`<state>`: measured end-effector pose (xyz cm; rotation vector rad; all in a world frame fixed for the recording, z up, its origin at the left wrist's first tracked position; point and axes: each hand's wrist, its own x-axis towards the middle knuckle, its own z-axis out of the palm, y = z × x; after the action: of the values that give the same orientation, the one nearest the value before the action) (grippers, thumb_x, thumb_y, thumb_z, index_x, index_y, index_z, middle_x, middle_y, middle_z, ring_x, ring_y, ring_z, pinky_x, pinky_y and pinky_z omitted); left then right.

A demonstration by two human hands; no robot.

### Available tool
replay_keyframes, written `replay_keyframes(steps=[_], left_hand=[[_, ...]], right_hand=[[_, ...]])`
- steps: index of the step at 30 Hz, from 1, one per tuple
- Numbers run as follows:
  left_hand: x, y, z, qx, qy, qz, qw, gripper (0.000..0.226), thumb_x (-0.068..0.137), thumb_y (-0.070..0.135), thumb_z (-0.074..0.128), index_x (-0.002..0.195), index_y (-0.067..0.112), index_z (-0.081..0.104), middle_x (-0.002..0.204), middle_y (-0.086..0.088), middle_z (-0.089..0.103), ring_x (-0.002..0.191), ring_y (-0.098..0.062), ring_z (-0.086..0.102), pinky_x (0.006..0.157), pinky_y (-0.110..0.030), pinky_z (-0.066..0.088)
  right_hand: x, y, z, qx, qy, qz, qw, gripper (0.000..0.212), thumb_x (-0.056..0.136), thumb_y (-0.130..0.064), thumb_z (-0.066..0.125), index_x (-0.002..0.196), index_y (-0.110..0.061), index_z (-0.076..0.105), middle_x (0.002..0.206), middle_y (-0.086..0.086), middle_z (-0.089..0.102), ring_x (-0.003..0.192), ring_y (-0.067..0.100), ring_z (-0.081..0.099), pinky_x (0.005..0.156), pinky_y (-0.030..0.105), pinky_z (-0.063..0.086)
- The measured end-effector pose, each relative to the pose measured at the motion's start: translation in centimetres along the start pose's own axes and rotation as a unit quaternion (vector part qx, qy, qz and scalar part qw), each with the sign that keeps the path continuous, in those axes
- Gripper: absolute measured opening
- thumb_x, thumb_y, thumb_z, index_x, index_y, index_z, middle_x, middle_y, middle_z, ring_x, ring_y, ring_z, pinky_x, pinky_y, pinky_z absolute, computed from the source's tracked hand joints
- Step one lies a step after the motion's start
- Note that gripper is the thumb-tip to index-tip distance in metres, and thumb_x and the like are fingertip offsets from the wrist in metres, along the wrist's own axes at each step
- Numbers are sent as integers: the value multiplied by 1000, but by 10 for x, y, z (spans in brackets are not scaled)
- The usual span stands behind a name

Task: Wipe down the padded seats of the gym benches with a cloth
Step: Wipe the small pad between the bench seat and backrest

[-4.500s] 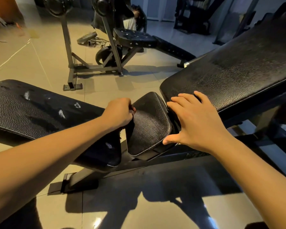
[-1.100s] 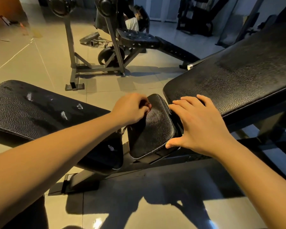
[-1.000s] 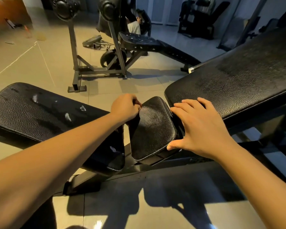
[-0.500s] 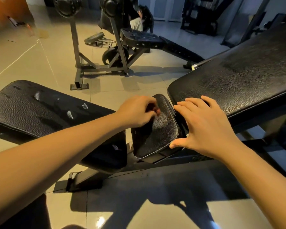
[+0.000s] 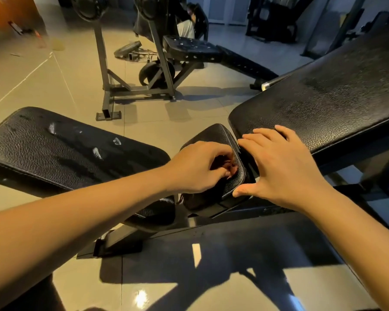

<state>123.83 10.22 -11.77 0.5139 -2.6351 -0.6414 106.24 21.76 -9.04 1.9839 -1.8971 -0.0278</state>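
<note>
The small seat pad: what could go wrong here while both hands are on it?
The right hand has its fingers at the gap between the seat pad and the sloped back pad; they could be pinched if a pad shifts. The cloth is bunched inside the left hand, so the wipe may miss the pad's edges.

Left hand point(image 5: 194, 170) curled, right hand point(image 5: 281, 169) flat

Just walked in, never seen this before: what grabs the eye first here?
Mid-picture, the left hand bunches a dark cloth on a small black seat pad, with the right hand spread flat beside it. A big sloping pad fills the upper right, and a long pad with pale scuffs lies at left.
</note>
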Motion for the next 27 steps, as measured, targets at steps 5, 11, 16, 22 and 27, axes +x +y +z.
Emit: replay_keyframes(steps=[5, 11, 16, 22, 27], left_hand=[[12, -55, 1, 101, 72, -166, 978, 16, 93, 21, 67, 109, 22, 67, 110, -1, 71, 106, -27, 64, 86, -41, 52], [20, -50, -1, 47, 77, -197, 976, 9, 93, 19, 70, 101, 19, 70, 93, 6, 71, 89, -13, 62, 72, -25, 43], [4, 2, -2, -28, -16, -73, 997, 9, 88, 20, 74, 90, 21, 65, 84, 9, 68, 82, -6, 62, 74, -26, 49], [1, -49, 0, 85, 53, -146, 984, 15, 96, 26, 67, 111, 23, 65, 110, 3, 72, 105, -22, 64, 85, -36, 51], [6, -54, 7, 165, 17, -208, 964, 22, 107, 29, 46, 119, 11, 49, 112, -13, 66, 100, -34, 62, 79, -40, 45]], right_hand=[[-1, 0, 0, 1, 4, 3, 1000, 105, 57, -90, 55, 135, -19, 59, 137, 1, 62, 134, 26, 52, 116, 51, 33], [-2, 0, -1, -2, -14, 6, 1000, 107, 61, -92, 51, 138, -18, 58, 142, 1, 60, 137, 24, 50, 119, 49, 32], [-1, 0, -1, -3, -8, 3, 1000, 107, 61, -91, 51, 139, -18, 57, 143, 2, 59, 139, 24, 48, 119, 49, 31], [-1, 2, -3, 0, -10, 6, 1000, 106, 58, -92, 54, 136, -21, 59, 139, -1, 61, 136, 24, 49, 118, 49, 31], [-2, 1, -2, 4, -6, 4, 1000, 106, 59, -92, 52, 135, -19, 60, 140, 0, 61, 136, 24, 50, 118, 49, 32]])
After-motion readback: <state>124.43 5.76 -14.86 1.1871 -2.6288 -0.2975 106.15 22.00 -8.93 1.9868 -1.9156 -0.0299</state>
